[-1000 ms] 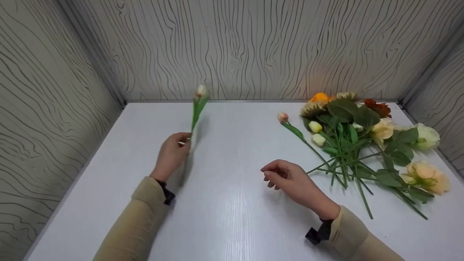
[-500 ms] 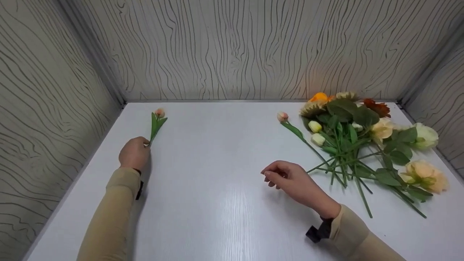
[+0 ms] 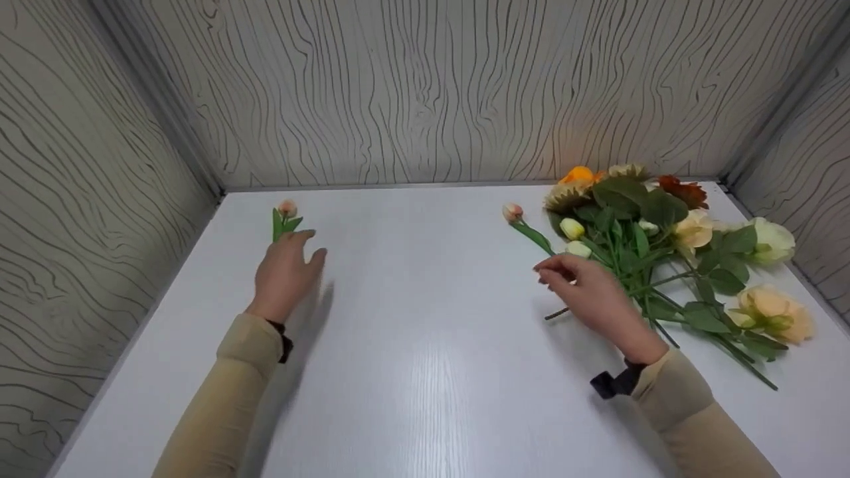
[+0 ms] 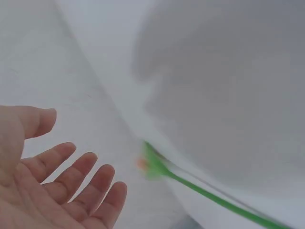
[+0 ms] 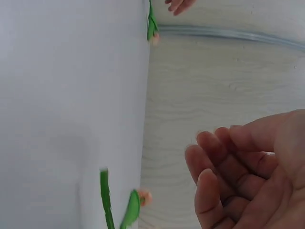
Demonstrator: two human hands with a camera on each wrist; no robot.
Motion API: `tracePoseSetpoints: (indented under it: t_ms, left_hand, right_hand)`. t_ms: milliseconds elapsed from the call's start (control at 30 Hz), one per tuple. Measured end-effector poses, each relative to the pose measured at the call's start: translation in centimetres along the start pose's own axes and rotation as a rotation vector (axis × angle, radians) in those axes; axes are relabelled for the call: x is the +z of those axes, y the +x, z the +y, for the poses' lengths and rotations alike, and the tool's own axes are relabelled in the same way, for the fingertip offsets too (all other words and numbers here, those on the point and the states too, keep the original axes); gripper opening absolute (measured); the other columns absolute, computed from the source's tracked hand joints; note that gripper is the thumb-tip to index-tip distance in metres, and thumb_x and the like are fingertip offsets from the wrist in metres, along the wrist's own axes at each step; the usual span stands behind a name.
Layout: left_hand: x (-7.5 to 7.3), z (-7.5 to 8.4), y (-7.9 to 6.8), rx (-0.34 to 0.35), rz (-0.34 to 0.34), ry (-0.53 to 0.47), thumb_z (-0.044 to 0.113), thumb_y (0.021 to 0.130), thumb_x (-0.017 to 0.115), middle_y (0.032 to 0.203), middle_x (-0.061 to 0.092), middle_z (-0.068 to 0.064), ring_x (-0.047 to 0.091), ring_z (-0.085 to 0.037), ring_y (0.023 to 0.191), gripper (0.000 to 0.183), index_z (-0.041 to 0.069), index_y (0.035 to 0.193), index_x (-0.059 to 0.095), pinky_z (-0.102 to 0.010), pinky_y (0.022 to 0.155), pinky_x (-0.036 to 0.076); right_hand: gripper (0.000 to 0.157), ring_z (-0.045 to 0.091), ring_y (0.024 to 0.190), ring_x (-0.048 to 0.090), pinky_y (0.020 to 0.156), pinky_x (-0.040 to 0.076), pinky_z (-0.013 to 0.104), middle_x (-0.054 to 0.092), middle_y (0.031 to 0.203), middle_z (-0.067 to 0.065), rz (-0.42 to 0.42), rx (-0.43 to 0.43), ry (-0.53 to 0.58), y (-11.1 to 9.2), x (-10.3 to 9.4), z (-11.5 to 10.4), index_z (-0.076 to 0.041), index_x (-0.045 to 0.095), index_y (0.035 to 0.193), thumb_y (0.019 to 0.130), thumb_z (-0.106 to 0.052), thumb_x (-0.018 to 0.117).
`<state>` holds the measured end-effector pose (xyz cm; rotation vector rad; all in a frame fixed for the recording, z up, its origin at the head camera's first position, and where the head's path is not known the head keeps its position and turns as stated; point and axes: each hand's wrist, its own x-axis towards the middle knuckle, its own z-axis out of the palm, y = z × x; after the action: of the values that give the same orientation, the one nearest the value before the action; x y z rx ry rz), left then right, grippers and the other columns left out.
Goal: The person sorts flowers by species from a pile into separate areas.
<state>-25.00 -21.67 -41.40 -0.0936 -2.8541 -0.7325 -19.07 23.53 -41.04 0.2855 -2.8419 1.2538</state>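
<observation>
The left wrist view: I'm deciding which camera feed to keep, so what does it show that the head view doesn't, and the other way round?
Only the left wrist view shows the palm side of the left hand, fingers apart and holding nothing, and the green stem of the tulip near it; in the head view that hand hides the stem.

Only the head view shows the right hand, the pile of flowers, a second tulip and both tan sleeves.

Both show the left hand, the tulip near it and the white table.
</observation>
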Motion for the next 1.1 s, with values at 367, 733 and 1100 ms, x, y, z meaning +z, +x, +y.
tracePoseSetpoints:
  t_ms: [367, 733, 1100]
  left_hand:
    - [4.8, 13.8, -3.9, 0.474, -0.126, 0.009, 0.035, 0.102, 0.066, 0.153, 0.047, -0.013, 0.043, -0.03, 0.142, 0.064, 0.01, 0.156, 0.042, -0.048, 0.118, 0.032]
    - [7.5, 14.7, -4.5, 0.46, -0.247, -0.048, 0.035, 0.102, 0.065, 0.155, 0.046, -0.013, 0.04, -0.03, 0.144, 0.064, 0.011, 0.156, 0.042, -0.049, 0.119, 0.03]
    - [7.5, 14.7, -3.5, 0.358, -0.269, -0.176, 0.031, 0.104, 0.062, 0.14, 0.062, -0.007, 0.054, -0.026, 0.133, 0.041, 0.01, 0.139, 0.064, -0.042, 0.109, 0.044]
  right_hand:
    - [0.02, 0.024, 0.063, 0.057, 0.056, 0.047, 0.04, 0.068, 0.077, 0.012, 0.027, 0.04, -0.487, 2.2, -2.1, 3.7, 0.001, 0.074, 0.092, 0.101, -0.012, 0.062]
    - [0.029, 0.032, 0.054, 0.057, 0.044, 0.048, 0.047, 0.053, 0.058, 0.011, -0.014, 0.058, -0.804, 2.7, -0.1, 4.0, -0.005, 0.058, 0.065, 0.092, 0.0, 0.062]
    - [0.011, 0.021, 0.068, 0.059, 0.061, 0.051, 0.042, 0.067, 0.082, 0.006, -0.098, 0.045, -0.454, 3.0, 2.3, 1.3, -0.006, 0.071, 0.092, 0.097, -0.013, 0.064]
